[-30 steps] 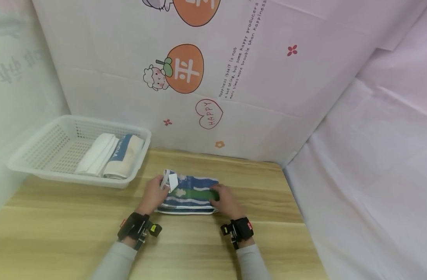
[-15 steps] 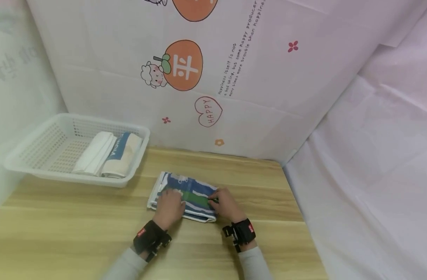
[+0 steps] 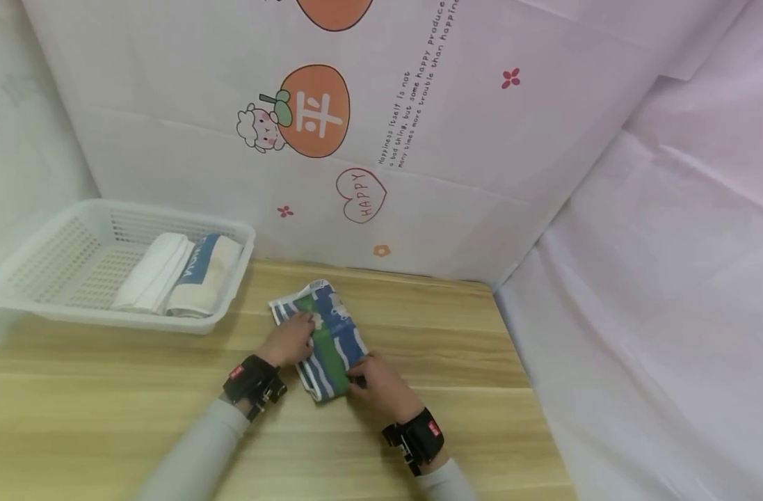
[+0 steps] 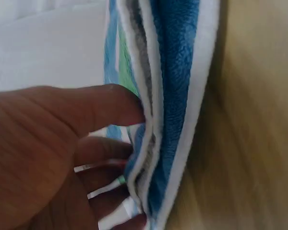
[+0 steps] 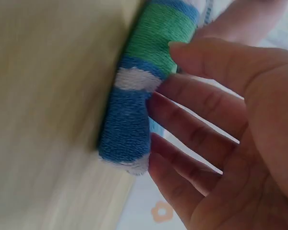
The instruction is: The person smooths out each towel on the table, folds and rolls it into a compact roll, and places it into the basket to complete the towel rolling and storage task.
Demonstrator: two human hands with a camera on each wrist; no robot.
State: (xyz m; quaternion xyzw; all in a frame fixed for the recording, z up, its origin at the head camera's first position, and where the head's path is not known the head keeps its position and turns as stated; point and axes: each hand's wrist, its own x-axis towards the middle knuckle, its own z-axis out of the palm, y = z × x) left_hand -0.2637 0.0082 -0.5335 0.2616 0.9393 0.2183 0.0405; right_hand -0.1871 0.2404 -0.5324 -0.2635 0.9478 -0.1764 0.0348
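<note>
On the wooden table lies a folded towel (image 3: 327, 344), striped blue, green and white, turned diagonally in the head view. My left hand (image 3: 288, 339) rests on its left side, fingers over the top. In the left wrist view the thumb (image 4: 110, 103) touches the layered, white-trimmed edge of the towel (image 4: 175, 67), which dents slightly there. My right hand (image 3: 386, 391) is at the near right end. The right wrist view has its fairly straight fingers (image 5: 197, 120) touching the rounded fold of the towel (image 5: 127, 115). The towel's underside is hidden.
A white perforated basket (image 3: 55, 254) stands at the back left. It holds a folded white towel (image 3: 152, 275) and a beige and blue one (image 3: 202, 278). A printed white sheet (image 3: 444, 223) hangs behind the table (image 3: 431, 334), with white cloth at both sides.
The towel has turned from roughly level to diagonal, its left end swinging away. My left hand let go of its left end, moved onto its front, then forward again. The right hand came slightly nearer.
</note>
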